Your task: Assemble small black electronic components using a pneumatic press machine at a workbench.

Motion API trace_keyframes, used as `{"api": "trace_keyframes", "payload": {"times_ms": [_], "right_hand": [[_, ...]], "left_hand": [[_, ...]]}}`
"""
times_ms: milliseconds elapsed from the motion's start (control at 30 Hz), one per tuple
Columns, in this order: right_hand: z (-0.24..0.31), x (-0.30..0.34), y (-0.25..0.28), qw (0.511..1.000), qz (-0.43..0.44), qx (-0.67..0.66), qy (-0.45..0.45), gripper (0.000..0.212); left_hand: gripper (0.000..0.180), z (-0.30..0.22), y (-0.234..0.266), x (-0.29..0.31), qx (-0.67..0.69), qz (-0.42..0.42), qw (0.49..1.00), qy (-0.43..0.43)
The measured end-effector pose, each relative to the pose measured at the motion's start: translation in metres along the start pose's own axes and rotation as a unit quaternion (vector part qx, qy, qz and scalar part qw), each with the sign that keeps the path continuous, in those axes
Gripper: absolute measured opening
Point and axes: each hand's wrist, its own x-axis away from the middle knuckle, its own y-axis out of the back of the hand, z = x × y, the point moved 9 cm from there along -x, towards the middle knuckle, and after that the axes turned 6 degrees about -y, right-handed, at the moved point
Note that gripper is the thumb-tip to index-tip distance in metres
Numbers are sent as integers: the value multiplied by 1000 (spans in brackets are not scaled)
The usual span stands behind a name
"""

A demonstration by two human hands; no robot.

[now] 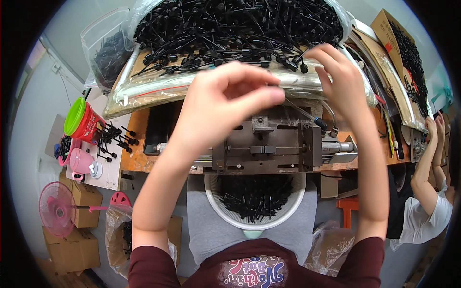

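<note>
My left hand (224, 98) is raised over the machine fixture (261, 141), fingers curved and thumb apart, slightly blurred. Nothing shows between its fingers. At the near right edge of a large heap of black plastic stemmed parts (235, 29), my right hand (340, 79) reaches in. Its index fingertip is beside one black part with a round knob (303, 68), and the thumb stands away from that finger. The dark metal fixture lies below both hands on the wooden bench, with a small block (263, 150) at its middle. Between my legs, a white basket (208, 192) holds many similar black parts.
Loose black parts (115, 139), a red tub with a green rim (75, 117) and a pink cup (80, 161) are at left. A pink fan (57, 209) and cartons (72, 249) stand below. At far right, a co-worker's arms (425, 153) reach toward another bench.
</note>
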Motion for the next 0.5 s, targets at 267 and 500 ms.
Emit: {"api": "trace_keyframes", "payload": {"times_ms": [267,500], "right_hand": [[14,-35,-71,964,218,33,146,61],[20,-39,-73,906,419,-40,55,49]], "left_hand": [[28,0,-43,96,-190,41,973,-124],[29,31,-58,127,-312,11,941,-129]]}}
